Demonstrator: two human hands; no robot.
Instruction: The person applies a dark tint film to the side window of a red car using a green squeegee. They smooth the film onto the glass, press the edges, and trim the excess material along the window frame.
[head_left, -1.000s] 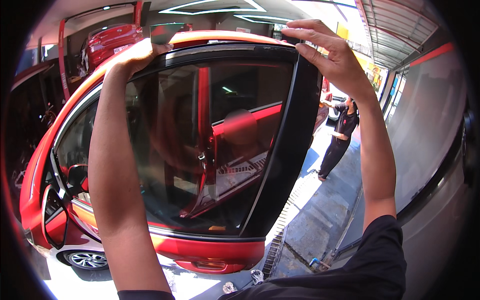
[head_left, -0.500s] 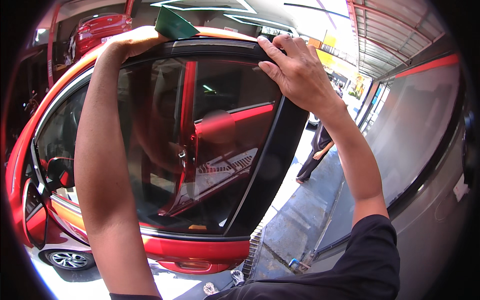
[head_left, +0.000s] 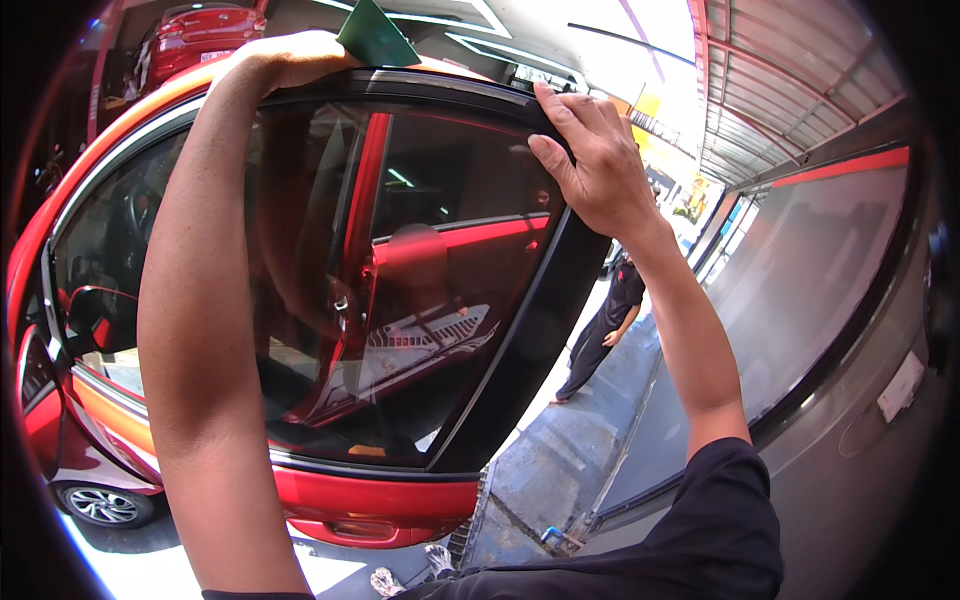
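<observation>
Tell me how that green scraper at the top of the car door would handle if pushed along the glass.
The green scraper looks thin and flat, so it is probably light and slightly flexible. The left hand covers its lower part, so its grip cannot be judged. Its straight edges suggest it would slide rather than roll. The right hand holds the door frame.

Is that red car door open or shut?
Open. The door stands swung out from the car, its rear edge free, with pavement and a person visible past it.
</observation>
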